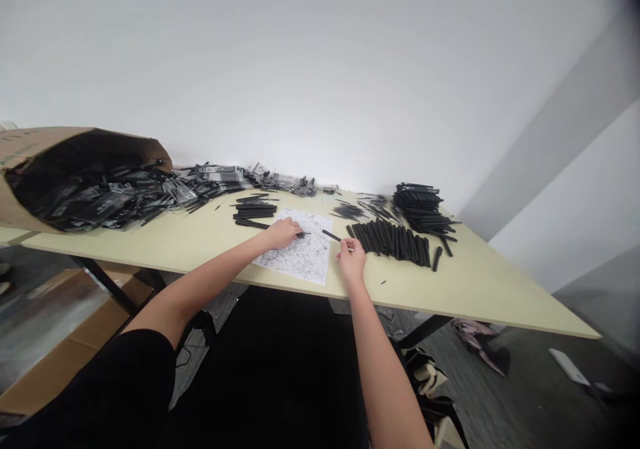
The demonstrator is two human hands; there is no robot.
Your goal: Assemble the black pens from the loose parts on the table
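My right hand (353, 257) pinches a slim black pen-like stick (331, 235), which points left over the right edge of a printed white sheet (305, 265). Over the sheet's upper left part, my left hand (284, 233) is closed, with a small thin black piece (304, 234) poking out at its fingertips. What kind of piece it is cannot be made out. Beside my right hand lies a long row of thick black sticks (395, 241). Several similar black sticks (254, 210) lie stacked just beyond my left hand.
A tipped brown carton (163, 152) at left spills black items in clear wrappers (215, 177) along the wall. Thin black pieces (350, 210) lie behind the row, near a tall black pile (417, 202). The pale yellow table's (480, 282) front edge runs before me.
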